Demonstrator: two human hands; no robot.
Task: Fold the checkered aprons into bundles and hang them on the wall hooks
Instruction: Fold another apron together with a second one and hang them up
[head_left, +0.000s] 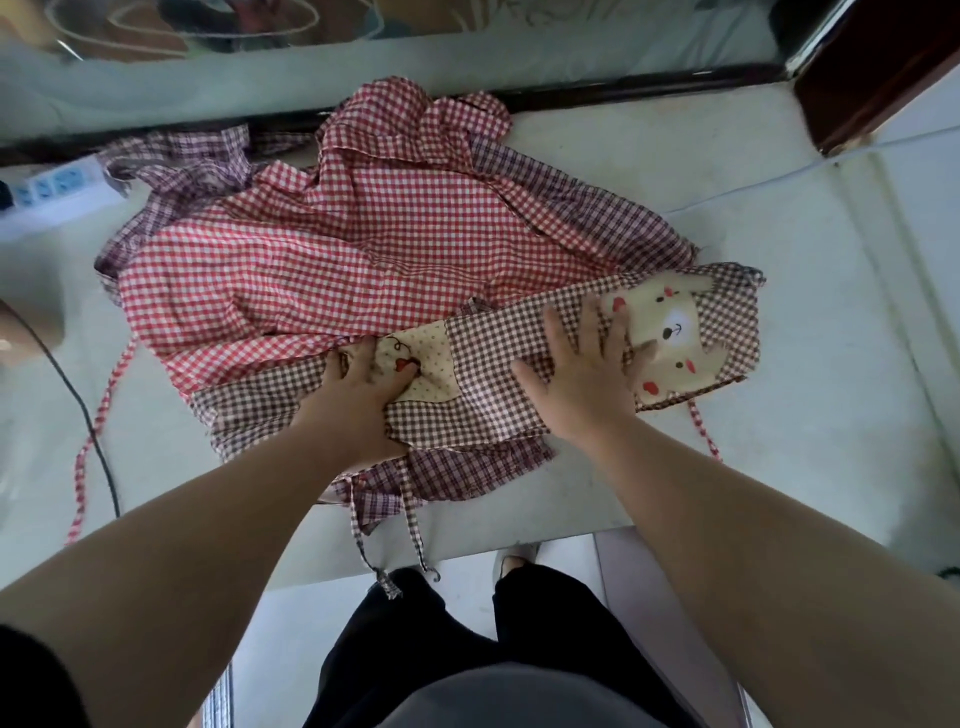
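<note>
brown checkered apron (493, 358) folded into a long band across the near part of the white table (779, 312), on top of the red checkered apron (337, 249). left hand (363, 384) pinching a fold by the dotted pocket (426, 364), apparently to anchor it. right hand (582, 374) flat, fingers spread, gripping nothing, pressing the band smooth beside the bear pocket (675, 332). pocket contents not visible.

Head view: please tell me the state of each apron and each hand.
brown checkered apron: folded into a long strip, pressed flat
red checkered apron: spread out, crumpled, unfolded
left hand: gripping the strip's fabric
right hand: open, flat on the strip
</note>
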